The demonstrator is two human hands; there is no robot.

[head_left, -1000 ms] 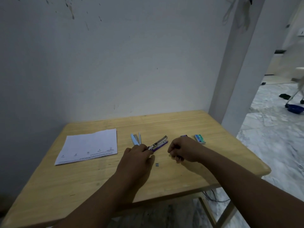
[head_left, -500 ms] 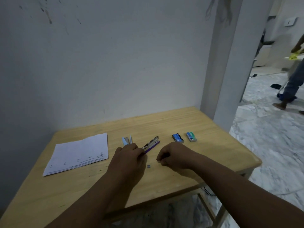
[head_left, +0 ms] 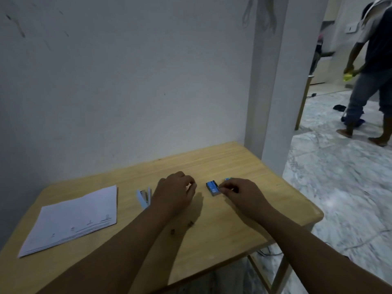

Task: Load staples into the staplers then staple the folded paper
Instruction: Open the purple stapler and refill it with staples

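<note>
1. Head view: wooden table (head_left: 212, 230) pushed against the wall, and both arms reach over its near edge toward the middle.
2. Right hand (head_left: 239, 193) has its fingers curled narrow, tips touching the right side of the blue staple box (head_left: 213, 187). It looks like it is pinching the box to open it and take out staples. A second, teal box (head_left: 228, 178) peeks out just behind the hand, toward the far right edge.
3. Left hand (head_left: 175, 192) is loosely cupped, palm down, mid-table. Cannot tell whether it holds a stapler underneath; it probably steadies something there.
4. Light blue stapler (head_left: 144, 197) lies hinged open just left of the left hand, likely ready for loading.
5. Folded paper (head_left: 72, 219) lies flat near the left edge, well apart from the hands and not yet stapled.
6. Two small dark bits (head_left: 191, 223) lie near the near edge between the forearms, too small to identify.
</note>
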